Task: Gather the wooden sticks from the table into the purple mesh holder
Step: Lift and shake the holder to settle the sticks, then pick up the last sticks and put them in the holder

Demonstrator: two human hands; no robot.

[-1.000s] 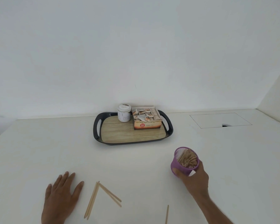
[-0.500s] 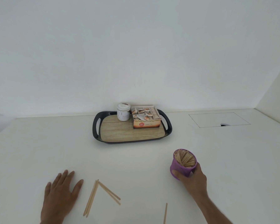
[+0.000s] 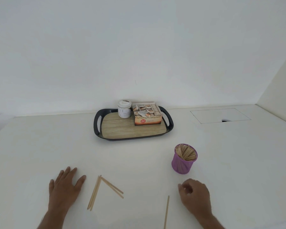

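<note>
Both hands point(image 3: 65, 187) point(image 3: 195, 195) empty, fingers loose.

The left hand point(image 3: 65, 187) lies flat, palm down, fingers point(image 3: 68, 173) spread and extended forward. The right hand point(image 3: 195, 194) hovers with its back up, fingers point(image 3: 182, 187) curled loosely inward, holding nothing, the forearm running off the lower edge.

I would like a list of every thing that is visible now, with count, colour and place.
sticks in a V: about four, wooden, table near the left hand
lone stick: one, wooden, front edge
mesh holder: one, purple, full of sticks, table right
tray: one, black with wood-look floor, table back
jar: one, white, on tray
tea box: one, orange, open, on tray
left hand: flat on table
right hand: curled, empty, near lone stick
</note>
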